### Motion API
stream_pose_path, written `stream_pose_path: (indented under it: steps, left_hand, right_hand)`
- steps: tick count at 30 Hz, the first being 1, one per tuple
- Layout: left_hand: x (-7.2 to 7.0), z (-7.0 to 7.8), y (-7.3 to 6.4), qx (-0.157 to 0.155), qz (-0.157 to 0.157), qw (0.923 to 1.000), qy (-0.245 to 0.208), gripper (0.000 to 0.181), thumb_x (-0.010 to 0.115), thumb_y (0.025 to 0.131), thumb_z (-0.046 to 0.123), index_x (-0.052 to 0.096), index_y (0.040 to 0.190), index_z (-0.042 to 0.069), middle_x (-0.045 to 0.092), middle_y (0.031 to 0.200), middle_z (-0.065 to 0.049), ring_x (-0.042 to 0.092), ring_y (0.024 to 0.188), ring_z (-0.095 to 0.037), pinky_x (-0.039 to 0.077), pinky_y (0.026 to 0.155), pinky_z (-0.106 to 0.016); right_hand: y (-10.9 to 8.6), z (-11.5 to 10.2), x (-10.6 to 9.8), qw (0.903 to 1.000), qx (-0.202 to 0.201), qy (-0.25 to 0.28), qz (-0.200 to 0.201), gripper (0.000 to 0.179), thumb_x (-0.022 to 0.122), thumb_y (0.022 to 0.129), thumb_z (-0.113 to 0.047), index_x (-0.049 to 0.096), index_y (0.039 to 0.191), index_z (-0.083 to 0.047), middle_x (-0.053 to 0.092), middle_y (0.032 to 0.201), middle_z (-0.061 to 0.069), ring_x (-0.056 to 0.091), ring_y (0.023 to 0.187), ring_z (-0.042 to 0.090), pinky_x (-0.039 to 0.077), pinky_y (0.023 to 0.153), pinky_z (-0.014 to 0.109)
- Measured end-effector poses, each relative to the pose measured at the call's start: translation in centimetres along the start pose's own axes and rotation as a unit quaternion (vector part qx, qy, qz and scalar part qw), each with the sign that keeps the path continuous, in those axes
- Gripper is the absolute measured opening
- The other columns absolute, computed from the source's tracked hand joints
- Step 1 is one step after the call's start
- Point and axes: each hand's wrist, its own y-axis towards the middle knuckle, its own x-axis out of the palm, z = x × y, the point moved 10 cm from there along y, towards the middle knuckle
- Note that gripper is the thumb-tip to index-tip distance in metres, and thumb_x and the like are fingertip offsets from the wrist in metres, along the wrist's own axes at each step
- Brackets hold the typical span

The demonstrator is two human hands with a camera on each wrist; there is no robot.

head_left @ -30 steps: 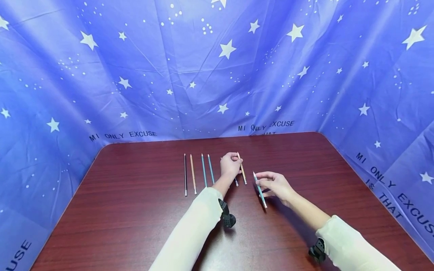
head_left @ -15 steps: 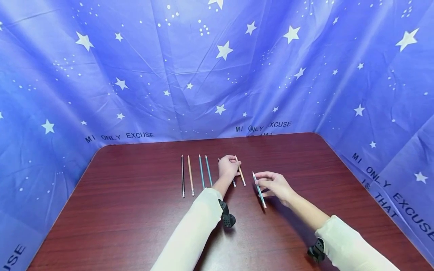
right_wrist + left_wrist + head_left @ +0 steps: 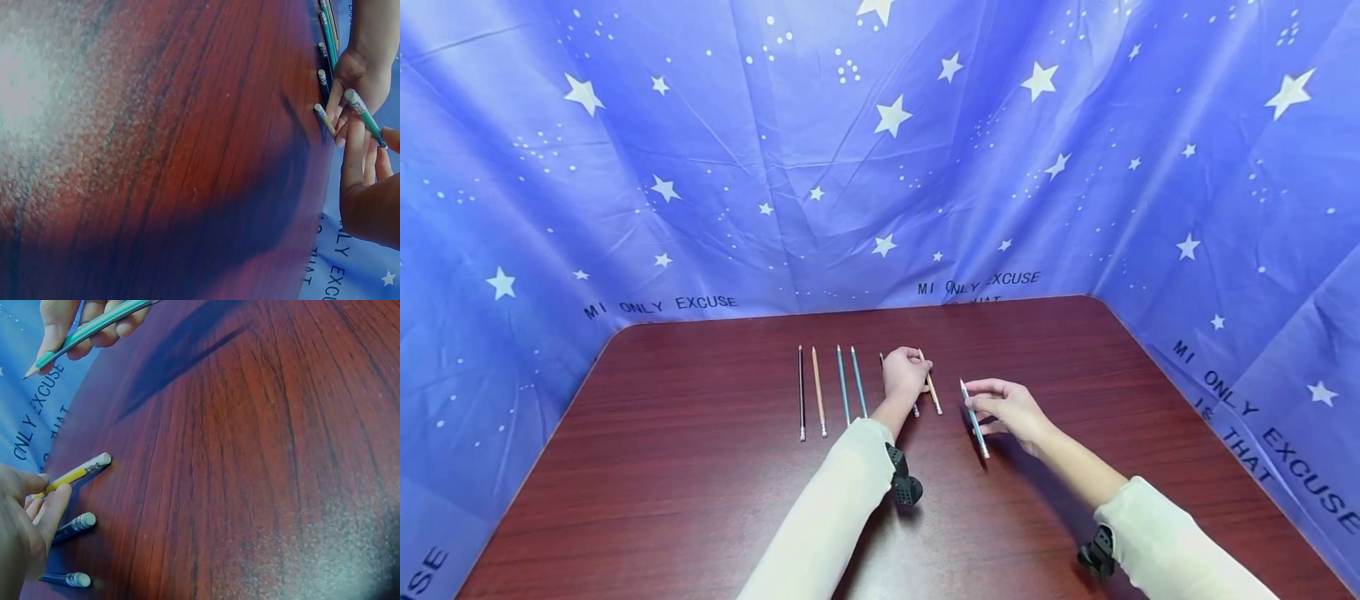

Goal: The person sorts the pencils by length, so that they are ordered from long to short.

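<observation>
My left hand [image 3: 906, 373] pinches a yellow pencil [image 3: 934, 397] between thumb and fingers at the right end of a row of pencils on the table. In the left wrist view its eraser end [image 3: 99, 462] points toward the camera side, with two dark pencils [image 3: 76, 527] lying beside it. My right hand [image 3: 1009, 412] holds a teal pencil [image 3: 975, 422] above the table, tip pointing away, eraser end toward me. Its shadow falls on the wood beneath. The left hand and forearm partly cover the dark pencils in the head view.
Left of my left arm lie a black pencil [image 3: 802, 396], a natural-wood-coloured pencil [image 3: 819, 396] and two teal pencils [image 3: 842, 379], roughly parallel. The reddish-brown table [image 3: 685, 500] meets a blue starry curtain [image 3: 820, 275] at the back and sides.
The head view has shifted slightly, so the table and pencils appear a little lower and further left. Both hands keep hold of the same pencils, with hardly any movement.
</observation>
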Motion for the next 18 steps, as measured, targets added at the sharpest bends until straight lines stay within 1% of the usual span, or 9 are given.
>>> stream_pose_path:
  steps: [7,12,15,18]
  left_hand:
    - [0.1,0.3,-0.1,0.019,0.008,0.9984,0.052,0.015,0.067,0.081,0.002,0.066,0.095,-0.002,0.071,0.081,-0.009,0.062,0.055,-0.010,0.052,0.042,-0.018]
    - [0.1,0.5,-0.1,0.033,0.015,0.9959,0.082,0.017,0.064,0.080,0.000,0.066,0.096,-0.003,0.072,0.082,-0.010,0.064,0.050,-0.013,0.051,0.040,-0.017]
    - [0.2,0.6,-0.1,0.035,0.015,0.9952,0.090,0.017,0.065,0.080,0.000,0.066,0.097,-0.003,0.072,0.082,-0.010,0.064,0.051,-0.013,0.050,0.040,-0.017]
    - [0.3,0.5,-0.1,0.032,0.010,0.9961,0.082,0.018,0.066,0.080,0.000,0.066,0.097,-0.003,0.072,0.083,-0.011,0.065,0.056,-0.013,0.051,0.041,-0.017]
  right_hand:
    - [0.2,0.2,-0.4,0.9999,-0.004,0.012,0.003,0.045,0.063,0.085,-0.009,0.050,0.124,0.009,0.069,0.088,0.001,0.062,0.070,0.012,0.060,0.062,0.029]
    - [0.2,0.4,-0.8,0.9998,-0.003,0.014,0.011,0.045,0.063,0.085,-0.010,0.050,0.124,0.008,0.069,0.088,0.000,0.062,0.070,0.011,0.059,0.062,0.028]
    - [0.2,0.3,-1.2,0.9998,0.000,0.011,0.018,0.046,0.063,0.085,-0.010,0.050,0.125,0.008,0.068,0.087,-0.001,0.062,0.070,0.010,0.059,0.062,0.026]
    - [0.3,0.2,-1.6,0.9996,0.001,0.007,0.026,0.047,0.063,0.085,-0.011,0.049,0.127,0.008,0.068,0.088,-0.002,0.062,0.070,0.008,0.059,0.062,0.026]
